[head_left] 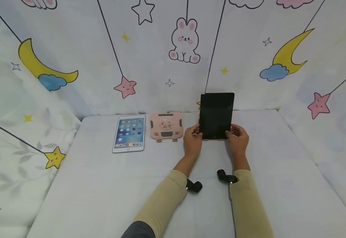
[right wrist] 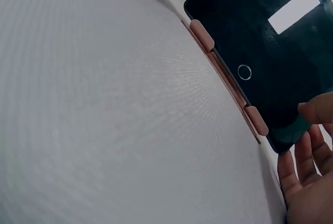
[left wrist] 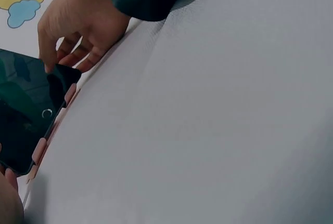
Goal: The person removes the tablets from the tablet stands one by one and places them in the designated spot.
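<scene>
A black tablet [head_left: 216, 114] with a dark screen stands upright, leaning slightly back, near the far edge of the table. Its lower edge sits behind two pink lips [right wrist: 202, 35] of a pink stand, most of which the tablet hides. My left hand [head_left: 192, 140] pinches the lower left corner, thumb on the front. At the lower right corner my right hand [head_left: 239, 138] does the same, its thumb over the screen and fingers behind. The round home button [right wrist: 244, 72] shows between the hands in the right wrist view.
To the left lie a white tablet [head_left: 129, 134] with a lit screen of app icons and a second pink stand [head_left: 167, 125], folded flat with two small feet toward me. A patterned cloth wall [head_left: 155, 59] rises behind the white tabletop [head_left: 101, 195].
</scene>
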`<move>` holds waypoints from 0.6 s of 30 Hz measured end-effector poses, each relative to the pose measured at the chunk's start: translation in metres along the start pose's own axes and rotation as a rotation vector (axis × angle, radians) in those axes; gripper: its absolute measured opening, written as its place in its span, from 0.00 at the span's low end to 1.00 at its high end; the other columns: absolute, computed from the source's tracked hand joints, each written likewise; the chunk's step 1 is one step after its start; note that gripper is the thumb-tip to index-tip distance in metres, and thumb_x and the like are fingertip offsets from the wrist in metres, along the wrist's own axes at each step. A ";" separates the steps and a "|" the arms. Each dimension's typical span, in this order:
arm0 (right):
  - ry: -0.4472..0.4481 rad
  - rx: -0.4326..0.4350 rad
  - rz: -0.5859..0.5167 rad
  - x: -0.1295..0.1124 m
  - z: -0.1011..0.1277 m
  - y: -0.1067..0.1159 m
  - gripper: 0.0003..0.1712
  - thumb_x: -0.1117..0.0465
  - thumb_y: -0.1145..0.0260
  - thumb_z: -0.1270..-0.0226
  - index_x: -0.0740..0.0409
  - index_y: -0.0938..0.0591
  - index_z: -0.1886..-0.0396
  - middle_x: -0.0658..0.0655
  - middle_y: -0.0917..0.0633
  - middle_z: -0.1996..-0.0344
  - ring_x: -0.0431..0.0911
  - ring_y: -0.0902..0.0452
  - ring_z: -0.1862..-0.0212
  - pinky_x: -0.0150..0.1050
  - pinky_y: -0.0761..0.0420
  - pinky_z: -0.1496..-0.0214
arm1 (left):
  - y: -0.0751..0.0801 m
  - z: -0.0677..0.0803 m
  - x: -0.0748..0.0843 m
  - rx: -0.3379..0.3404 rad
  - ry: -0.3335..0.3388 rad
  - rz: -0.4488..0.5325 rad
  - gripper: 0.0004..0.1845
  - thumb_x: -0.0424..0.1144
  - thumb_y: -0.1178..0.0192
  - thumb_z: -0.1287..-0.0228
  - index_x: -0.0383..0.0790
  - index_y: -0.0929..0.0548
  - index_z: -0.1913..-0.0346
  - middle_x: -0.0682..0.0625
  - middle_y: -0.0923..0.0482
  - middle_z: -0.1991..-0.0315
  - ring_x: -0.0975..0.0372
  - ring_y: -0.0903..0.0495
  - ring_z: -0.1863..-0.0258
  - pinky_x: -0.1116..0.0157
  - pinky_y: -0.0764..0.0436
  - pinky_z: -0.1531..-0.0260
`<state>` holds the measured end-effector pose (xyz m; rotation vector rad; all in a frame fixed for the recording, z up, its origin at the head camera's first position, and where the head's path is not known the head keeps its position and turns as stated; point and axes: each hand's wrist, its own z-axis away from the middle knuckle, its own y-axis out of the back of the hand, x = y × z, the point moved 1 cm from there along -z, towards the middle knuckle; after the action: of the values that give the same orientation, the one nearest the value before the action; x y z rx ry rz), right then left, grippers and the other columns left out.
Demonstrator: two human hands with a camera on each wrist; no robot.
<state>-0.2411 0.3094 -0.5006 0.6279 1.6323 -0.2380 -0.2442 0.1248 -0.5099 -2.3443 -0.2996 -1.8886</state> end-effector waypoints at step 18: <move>-0.034 -0.073 0.080 0.008 -0.003 -0.002 0.26 0.69 0.30 0.35 0.62 0.23 0.38 0.61 0.22 0.49 0.45 0.27 0.48 0.26 0.27 0.49 | -0.019 0.007 -0.003 0.203 -0.091 -0.121 0.22 0.19 0.37 0.42 0.42 0.13 0.47 0.45 0.18 0.60 0.63 0.20 0.63 0.67 0.15 0.60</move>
<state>-0.2455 0.3112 -0.5086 0.6289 1.5731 -0.1295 -0.2427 0.1444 -0.5149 -2.3257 -0.6241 -1.7103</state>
